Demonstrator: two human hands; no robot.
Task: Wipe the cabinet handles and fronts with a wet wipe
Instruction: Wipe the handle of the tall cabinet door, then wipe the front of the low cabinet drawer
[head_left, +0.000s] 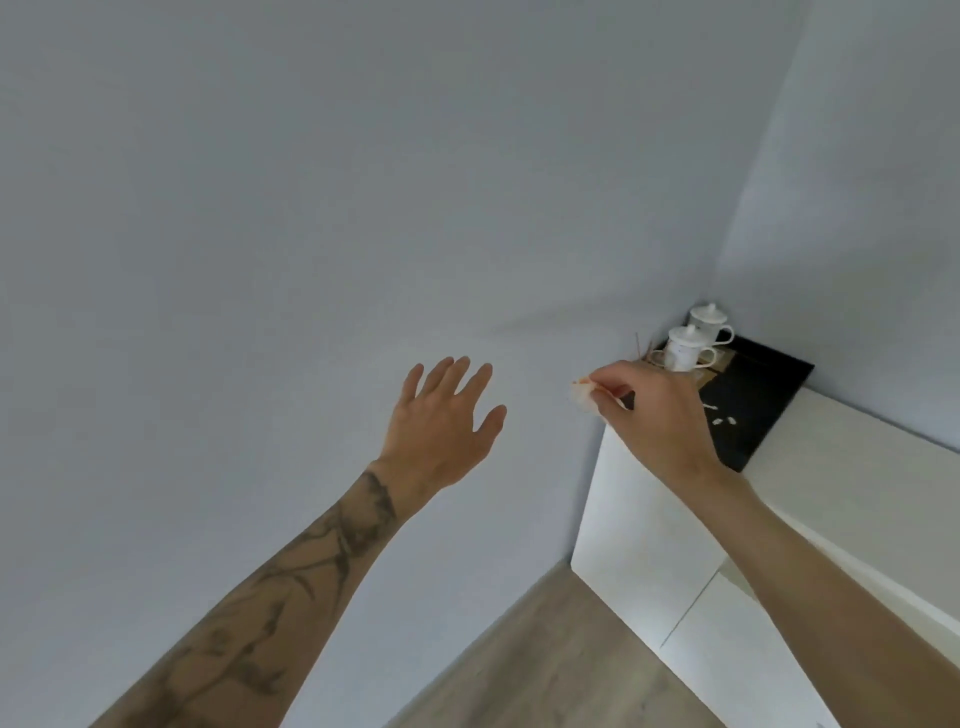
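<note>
Grey wall (311, 182); left hand (441, 426) spread, empty; right hand (649, 415) pinches wet wipe (582, 397).

Wet wipe (582, 397) mostly hidden in right hand (655, 415); cabinet (639, 545) cropped.

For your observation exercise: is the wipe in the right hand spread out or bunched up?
Bunched up: the wet wipe shows as a small crumpled wad pinched in the fingers of the right hand.

Head camera looks forward and down, close above hands (545, 415), facing wall corner (711, 280).
</note>
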